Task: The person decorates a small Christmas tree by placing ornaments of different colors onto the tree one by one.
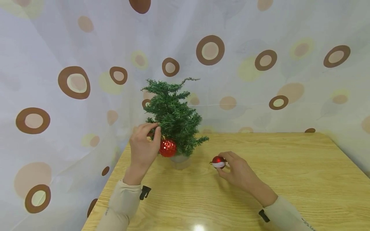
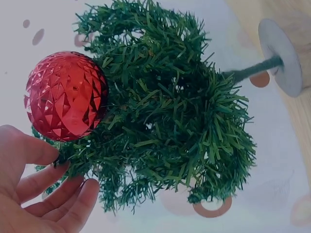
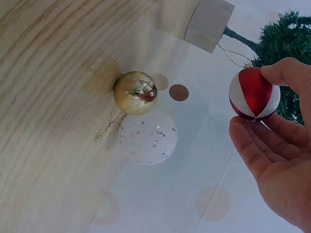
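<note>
A small green artificial Christmas tree (image 1: 176,118) stands on a round grey base (image 1: 180,162). On its left side hangs a red faceted bauble (image 1: 168,148), large in the left wrist view. Just above that bauble, my left hand (image 1: 143,144) pinches a branch tip (image 2: 62,159) between thumb and index finger. My right hand (image 1: 238,170) holds a smaller red-and-white bauble (image 3: 255,93) between thumb and fingers, right of the tree and low over the table. A gold loop of string (image 3: 228,52) trails from its cap.
In the right wrist view a shiny gold bauble (image 3: 136,92) with a string loop and a white speckled bauble (image 3: 147,138) lie close together on the table. The wooden table (image 1: 303,179) meets a hanging sheet (image 1: 245,80) with printed circles at its back and sides.
</note>
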Demonstrator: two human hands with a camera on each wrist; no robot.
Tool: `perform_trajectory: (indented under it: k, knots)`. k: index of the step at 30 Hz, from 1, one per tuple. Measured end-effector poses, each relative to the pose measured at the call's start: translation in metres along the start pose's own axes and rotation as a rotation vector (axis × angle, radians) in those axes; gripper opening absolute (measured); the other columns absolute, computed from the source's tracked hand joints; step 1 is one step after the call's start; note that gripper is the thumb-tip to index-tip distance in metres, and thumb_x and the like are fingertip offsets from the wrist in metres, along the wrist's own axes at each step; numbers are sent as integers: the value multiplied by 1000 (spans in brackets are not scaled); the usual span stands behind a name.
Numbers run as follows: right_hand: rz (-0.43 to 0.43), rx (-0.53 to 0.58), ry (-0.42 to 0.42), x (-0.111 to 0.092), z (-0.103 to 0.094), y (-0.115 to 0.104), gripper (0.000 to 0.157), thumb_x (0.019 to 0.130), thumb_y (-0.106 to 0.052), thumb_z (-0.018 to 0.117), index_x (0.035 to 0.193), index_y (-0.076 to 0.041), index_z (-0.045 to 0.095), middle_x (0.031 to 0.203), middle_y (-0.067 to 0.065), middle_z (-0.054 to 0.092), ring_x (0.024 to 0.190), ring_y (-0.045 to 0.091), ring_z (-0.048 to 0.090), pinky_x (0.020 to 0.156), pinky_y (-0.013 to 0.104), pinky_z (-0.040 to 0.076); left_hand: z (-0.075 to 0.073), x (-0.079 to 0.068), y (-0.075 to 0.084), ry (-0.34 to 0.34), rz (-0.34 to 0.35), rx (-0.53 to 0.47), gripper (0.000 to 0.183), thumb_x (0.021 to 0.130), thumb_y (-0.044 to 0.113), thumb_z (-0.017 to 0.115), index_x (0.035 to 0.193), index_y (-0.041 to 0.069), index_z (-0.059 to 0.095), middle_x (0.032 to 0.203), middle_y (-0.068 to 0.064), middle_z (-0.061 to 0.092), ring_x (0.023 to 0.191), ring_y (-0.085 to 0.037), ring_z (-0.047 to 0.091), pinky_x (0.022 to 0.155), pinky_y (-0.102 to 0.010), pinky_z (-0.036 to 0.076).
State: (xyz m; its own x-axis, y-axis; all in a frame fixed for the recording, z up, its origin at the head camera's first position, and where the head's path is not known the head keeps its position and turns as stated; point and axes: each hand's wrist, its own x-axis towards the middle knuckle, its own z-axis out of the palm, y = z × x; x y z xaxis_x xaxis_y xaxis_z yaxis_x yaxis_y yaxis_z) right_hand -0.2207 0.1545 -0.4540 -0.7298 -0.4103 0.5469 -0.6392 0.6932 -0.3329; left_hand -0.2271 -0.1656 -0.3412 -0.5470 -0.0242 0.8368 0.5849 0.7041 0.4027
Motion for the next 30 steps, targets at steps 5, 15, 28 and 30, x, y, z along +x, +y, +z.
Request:
perform_trajectory:
  k: [5, 15, 28, 30]
  knots:
    - [-14, -2, 28, 3, -3, -3, 44, 83, -9, 89, 120, 3, 68, 112, 13, 72, 92, 21, 74, 74, 36, 64, -6, 4, -3, -8, -29, 15, 16, 97, 4, 72, 106, -7, 79, 107, -24, 76, 98, -41, 73, 74, -50, 62]
    - [-62, -12, 124, 6, -6, -5, 53, 82, -7, 88, 128, 6, 65, 115, 17, 71, 96, 26, 74, 74, 40, 63, -14, 9, -15, 4, -51, 61, 17, 97, 1, 70, 108, -7, 79, 106, -25, 76, 97, -42, 74, 74, -53, 62]
    - [-98, 30, 176, 11, -13, -13, 46, 82, -4, 87, 123, 4, 67, 117, 14, 71, 98, 26, 74, 75, 40, 64, -20, 12, -19, -1, -109, 92, 19, 99, 5, 69, 110, -7, 79, 108, -26, 76, 98, -45, 73, 79, -57, 59]
    - [-106, 39, 182, 13, -15, -14, 46, 82, -4, 87, 123, 4, 67, 116, 14, 71, 97, 25, 74, 74, 40, 64, -20, 12, -19, -1, -109, 96, 19, 99, 5, 69, 110, -7, 79, 108, -26, 76, 98, -44, 73, 79, -57, 59]
